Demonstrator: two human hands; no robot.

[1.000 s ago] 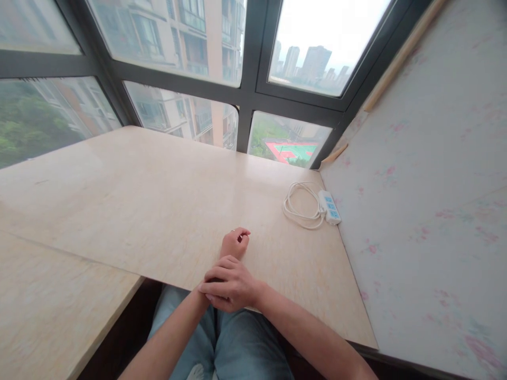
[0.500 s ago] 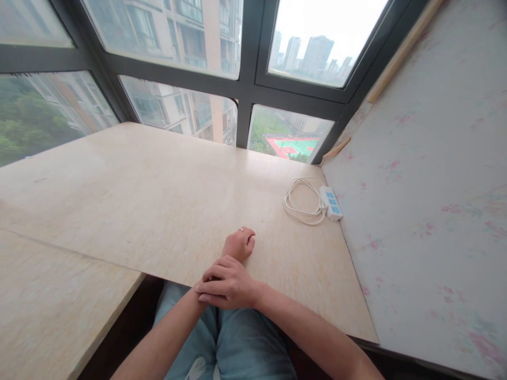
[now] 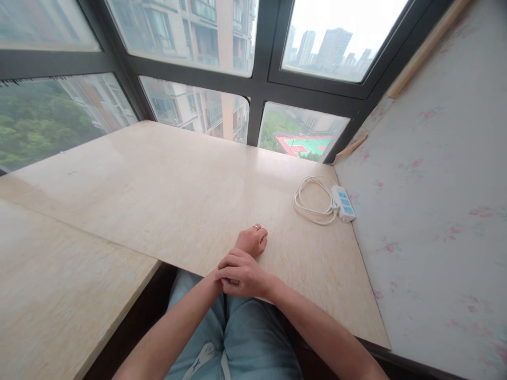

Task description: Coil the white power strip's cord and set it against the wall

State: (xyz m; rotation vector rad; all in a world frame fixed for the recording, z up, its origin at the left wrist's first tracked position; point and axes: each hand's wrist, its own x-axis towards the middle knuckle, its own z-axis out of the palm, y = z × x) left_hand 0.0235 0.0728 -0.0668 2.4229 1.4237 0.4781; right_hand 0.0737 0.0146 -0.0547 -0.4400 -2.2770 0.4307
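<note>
My left hand (image 3: pixel 252 240), wearing a ring, rests on the beige marbled tabletop (image 3: pixel 190 184) with its fingers curled into a loose fist. Nothing shows in it. Across my left wrist lies my right hand (image 3: pixel 244 273), its fingers bent and closed over the wrist. The right hand covers most of that wrist, and the fingertips are partly hidden. Beyond the hands, to the right, a white power strip (image 3: pixel 343 203) lies against the wall, with its white cable (image 3: pixel 312 215) coiled beside it.
Dark-framed windows (image 3: pixel 257 87) border the far side of the tabletop. A wall with flowered paper (image 3: pixel 428 211) rises on the right, its torn strip (image 3: pixel 356 146) peeling near the corner. A second marbled surface (image 3: pixel 79 295) adjoins at left. My legs in blue-green trousers (image 3: pixel 253 332) are below the edge.
The whole view has shifted, so the scene sits a little further right. My right fingers have curled in more on the left wrist; the left hand stays in place on the tabletop.
</note>
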